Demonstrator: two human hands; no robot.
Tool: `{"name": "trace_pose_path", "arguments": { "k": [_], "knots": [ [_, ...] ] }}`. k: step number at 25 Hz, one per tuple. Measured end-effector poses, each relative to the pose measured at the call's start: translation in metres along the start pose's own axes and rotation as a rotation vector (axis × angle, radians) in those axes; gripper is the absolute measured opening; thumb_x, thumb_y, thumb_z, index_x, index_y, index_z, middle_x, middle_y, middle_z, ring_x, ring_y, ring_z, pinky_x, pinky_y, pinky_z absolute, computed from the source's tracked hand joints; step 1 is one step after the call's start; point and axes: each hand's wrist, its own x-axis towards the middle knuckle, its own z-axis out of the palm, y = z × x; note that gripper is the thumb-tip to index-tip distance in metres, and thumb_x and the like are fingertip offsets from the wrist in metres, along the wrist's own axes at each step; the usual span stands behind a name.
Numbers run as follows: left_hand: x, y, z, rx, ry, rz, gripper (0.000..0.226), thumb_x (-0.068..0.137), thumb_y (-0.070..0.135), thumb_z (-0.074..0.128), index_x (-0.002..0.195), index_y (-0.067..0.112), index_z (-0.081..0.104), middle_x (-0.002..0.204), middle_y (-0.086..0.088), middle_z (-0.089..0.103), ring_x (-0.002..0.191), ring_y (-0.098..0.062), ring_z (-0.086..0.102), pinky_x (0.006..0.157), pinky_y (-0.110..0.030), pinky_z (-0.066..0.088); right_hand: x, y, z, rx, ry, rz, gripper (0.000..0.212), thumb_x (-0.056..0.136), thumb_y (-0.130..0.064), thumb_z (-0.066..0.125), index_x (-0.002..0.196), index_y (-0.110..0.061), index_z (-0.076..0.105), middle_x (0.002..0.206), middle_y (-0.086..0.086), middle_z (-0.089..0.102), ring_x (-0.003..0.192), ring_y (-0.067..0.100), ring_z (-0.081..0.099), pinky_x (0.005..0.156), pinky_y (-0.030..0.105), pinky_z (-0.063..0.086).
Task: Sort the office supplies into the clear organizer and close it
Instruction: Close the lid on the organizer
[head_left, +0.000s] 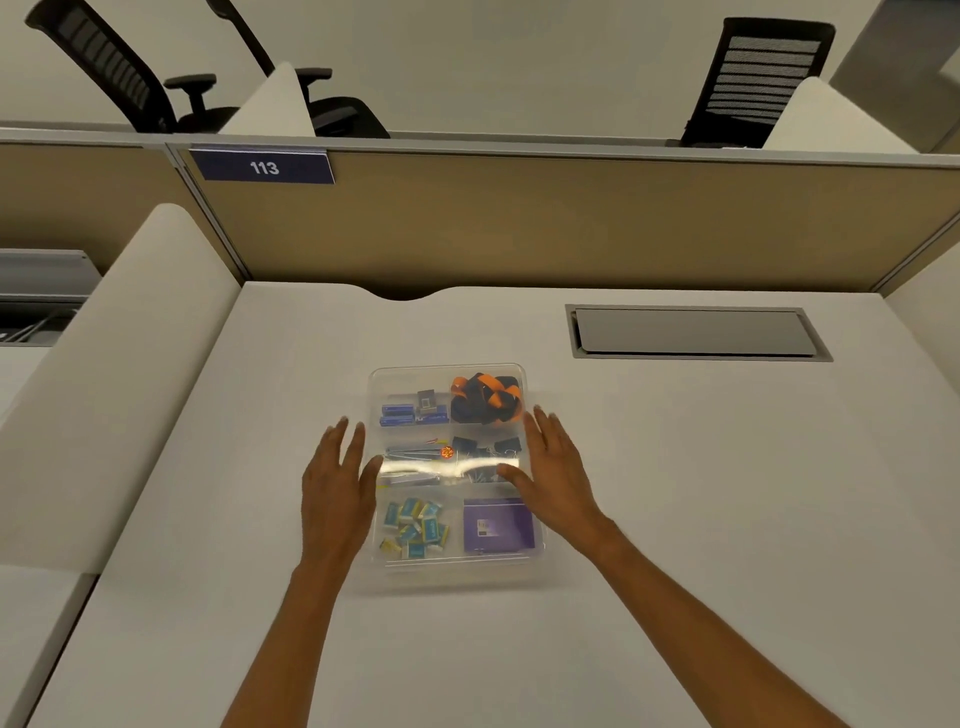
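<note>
**A:** The fingers first. What state?
**B:** Released. On the left hand every finger is straight, slightly spread, and grasps nothing. The right hand is the same, with its fingers extended toward the far side.

**A:** Their position?
**B:** The left hand lies along the left edge of the clear organizer, its thumb reaching in over the rim. The right hand covers the right edge, its thumb over the middle row. I cannot tell from here whether the palms press down or only hover.

**A:** And the organizer itself?
**B:** It sits flat on the white tabletop, between the two hands. It has six compartments, in two columns by three rows.
- Far row: blue boxes on the left, an orange-and-black lanyard on the right.
- Middle row: slim grey sticks with an orange dot on the left, black clips on the right.
- Near row: small blue-and-yellow packets on the left, a purple box on the right.

**A:** The lid?
**B:** A band of glare runs across the middle row, as on a clear cover lying over it. I cannot tell whether it is latched.

**A:** Surroundings?
**B:** A grey flap is set into the tabletop at the far right, well apart from the organizer. Behind stands a tan partition bearing a blue plate marked 113. Black office chairs show beyond it.
</note>
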Motion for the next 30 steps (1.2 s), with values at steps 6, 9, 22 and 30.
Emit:
{"name": "trace_pose_path", "arguments": {
  "k": [6, 9, 22, 30],
  "knots": [
    [0.048, 0.017, 0.032, 0.226, -0.135, 0.198, 0.074, 0.097, 0.061, 0.015, 0.153, 0.013, 0.014, 0.162, -0.005, 0.008, 0.150, -0.018, -0.002, 0.123, -0.041, 0.007, 0.051, -0.024, 0.037, -0.146, 0.054, -0.143, 0.092, 0.089, -0.076, 0.010, 0.156, -0.014, -0.002, 0.164, 0.002, -0.006, 0.151, 0.020, -0.011, 0.124, 0.038, 0.003],
    [0.058, 0.015, 0.044, 0.259, -0.199, 0.226, 0.081, 0.095, 0.066, 0.007, 0.154, 0.010, 0.011, 0.162, -0.005, 0.005, 0.150, -0.018, -0.004, 0.123, -0.039, 0.004, 0.065, -0.019, 0.045, -0.136, 0.054, -0.120, 0.091, 0.090, -0.074, 0.013, 0.156, -0.011, 0.001, 0.164, 0.004, -0.002, 0.151, 0.020, -0.006, 0.124, 0.040, 0.010],
    [0.061, 0.014, 0.055, 0.291, -0.231, 0.217, 0.086, 0.091, 0.072, 0.018, 0.154, 0.015, 0.006, 0.163, -0.003, 0.004, 0.150, -0.019, 0.002, 0.122, -0.042, 0.011, 0.068, -0.008, 0.060, -0.145, 0.134, -0.104, 0.090, 0.092, -0.072, 0.027, 0.156, -0.012, 0.008, 0.164, 0.002, 0.005, 0.152, 0.018, 0.001, 0.123, 0.039, 0.016],
    [0.063, 0.013, 0.060, 0.328, -0.197, 0.227, 0.085, 0.092, 0.071, 0.020, 0.154, 0.015, 0.003, 0.163, -0.003, 0.000, 0.150, -0.019, -0.001, 0.123, -0.040, 0.010, 0.070, -0.007, 0.064, -0.169, 0.174, -0.129, 0.091, 0.091, -0.074, 0.022, 0.156, -0.012, 0.004, 0.165, 0.002, 0.000, 0.152, 0.019, -0.004, 0.124, 0.034, 0.005]
  ]
}}
